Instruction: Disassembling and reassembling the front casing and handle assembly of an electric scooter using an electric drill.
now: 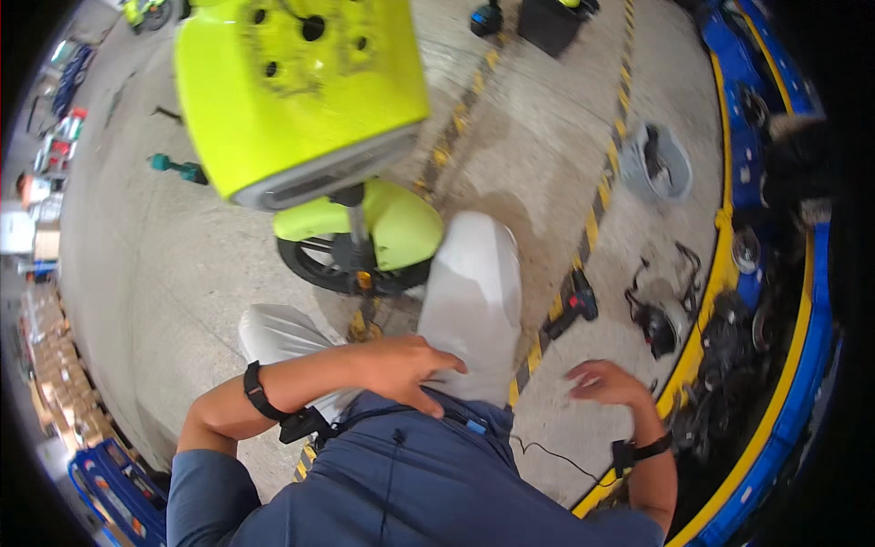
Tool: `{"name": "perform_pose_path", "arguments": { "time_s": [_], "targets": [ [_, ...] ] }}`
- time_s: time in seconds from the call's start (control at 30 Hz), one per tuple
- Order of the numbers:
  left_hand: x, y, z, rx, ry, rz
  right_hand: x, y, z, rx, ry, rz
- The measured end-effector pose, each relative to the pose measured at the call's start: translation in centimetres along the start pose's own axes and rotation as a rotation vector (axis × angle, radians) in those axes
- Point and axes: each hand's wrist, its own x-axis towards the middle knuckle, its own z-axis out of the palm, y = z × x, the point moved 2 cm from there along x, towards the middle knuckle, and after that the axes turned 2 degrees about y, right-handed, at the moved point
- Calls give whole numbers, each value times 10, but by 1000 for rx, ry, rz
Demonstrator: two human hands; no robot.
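Both of my hands are free of objects. My left hand point(410, 369) hovers in front of my waist over my thigh, thumb and fingers apart. Off to my right side, my right hand point(606, 381) is raised with its fingers loosely curled and parted. Ahead of my knees stands a yellow-green wheeled vehicle with a box-like body point(301, 100), dark holes in its top and a grey strip along its near edge. Below it shows a black wheel point(319, 273) under a yellow-green fender point(401, 228). Nearest my right hand, on the floor, lies a black and red cordless drill point(574, 305).
A blue bin with a yellow rim point(706, 319) full of dark metal parts runs along my right. Beside it are a grey bucket point(679, 150) and loose black parts with cables point(663, 324). A teal power tool point(173, 167) lies left of the vehicle. Stacked boxes point(64, 356) line the far left.
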Motion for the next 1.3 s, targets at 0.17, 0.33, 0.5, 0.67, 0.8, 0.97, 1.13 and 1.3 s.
{"name": "perform_pose_path", "arguments": {
  "time_s": [0.17, 0.33, 0.5, 0.67, 0.8, 0.97, 1.13, 1.3],
  "targets": [
    [-117, -78, -57, -194, 393, -268, 47, 24, -187, -999, 517, 107],
    [-280, -161, -113, 259, 802, -866, 182, -125, -272, -918, 991, -61],
    [-236, -152, -155, 668, 946, -1098, 316, -251, -190, -801, 707, -609],
    [-221, -177, -170, 893, 964, -907, 371, -353, -27, -727, 251, -714],
    [-203, -179, -181, 1005, 1082, -740, 419, -342, -5, -318, 237, -1215],
    [-212, -169, -187, 894, 937, -661, 436, -343, 0, -77, 215, -1350],
    [-221, -175, -186, 842, 920, -679, 431, -357, 4, -25, 147, -1329],
    [-218, -151, -200, 999, 725, -722, 439, -353, -5, -376, 307, -1258]
  ]
}}
